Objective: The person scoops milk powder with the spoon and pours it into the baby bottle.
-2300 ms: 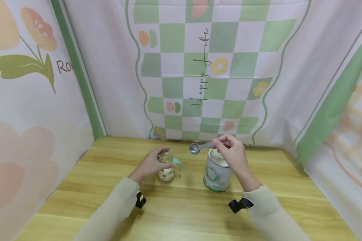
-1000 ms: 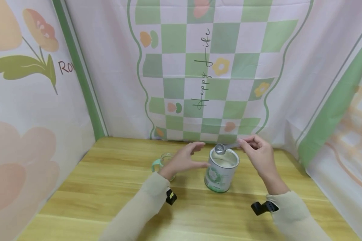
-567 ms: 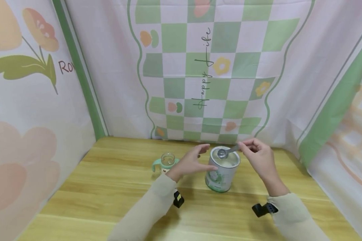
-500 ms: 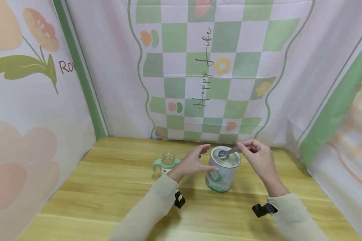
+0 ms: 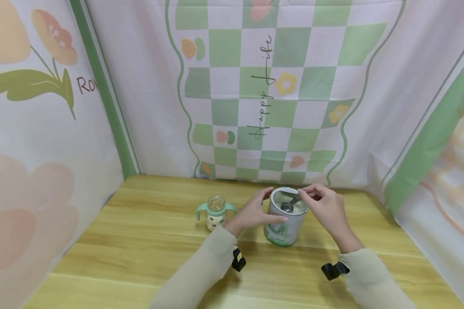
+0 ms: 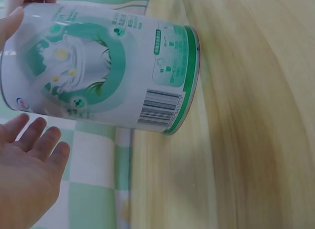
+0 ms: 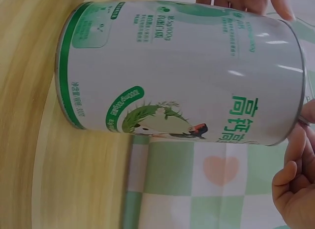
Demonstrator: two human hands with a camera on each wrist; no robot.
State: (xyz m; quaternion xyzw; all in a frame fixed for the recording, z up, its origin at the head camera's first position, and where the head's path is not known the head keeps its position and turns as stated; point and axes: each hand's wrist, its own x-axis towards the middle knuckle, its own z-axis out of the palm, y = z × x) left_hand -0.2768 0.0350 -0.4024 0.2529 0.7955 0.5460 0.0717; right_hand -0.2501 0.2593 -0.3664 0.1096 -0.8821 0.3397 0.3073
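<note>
My right hand (image 5: 326, 210) pinches the handle of a metal measuring spoon (image 5: 287, 207), whose bowl is down inside the open mouth of a milk powder can (image 5: 282, 229). Pale powder shows in the can, which stands upright on the table. In the right wrist view, the fingertips (image 7: 295, 162) of that hand sit at the can's rim. My left hand (image 5: 255, 212) is spread beside the can's upper left, thumb in front and fingers behind. A gap shows between its fingers (image 6: 37, 140) and the can wall in the left wrist view; whether the thumb touches is unclear.
A baby bottle (image 5: 215, 218) with mint-green handles and no lid stands behind my left wrist. The wooden table (image 5: 139, 240) reaches back to a checkered curtain (image 5: 270, 98), with more fabric at both sides.
The spoon has gone from beside the can down into its mouth. My left hand has left the bottle and moved right to the can.
</note>
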